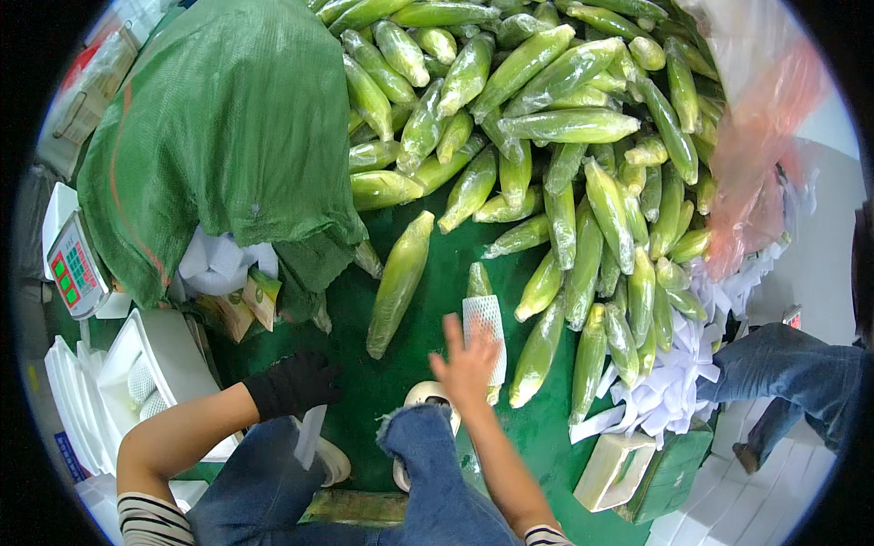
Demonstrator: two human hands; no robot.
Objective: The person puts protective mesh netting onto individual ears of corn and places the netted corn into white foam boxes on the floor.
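Note:
My left hand (293, 385), in a black glove, is above my knee at the left. A white foam strip (311, 433) hangs from beneath its curled fingers. My bare right hand (468, 362) has its fingers spread over an ear of corn in a white foam net sleeve (481, 310). The hand is blurred, and I cannot tell whether it touches the sleeve. The green tip (478, 278) of that ear sticks out at the far end. Left of it, a film-wrapped ear of corn (401, 286) lies alone on the green surface (444, 252).
Many film-wrapped corn ears (570, 126) are heaped ahead and right. A green woven cloth (232, 130) drapes over the left side, near a digital scale (75, 266). A white foam box (147, 382) holds net-sleeved items. White strips (659, 396) pile at right, near another person's leg (785, 368).

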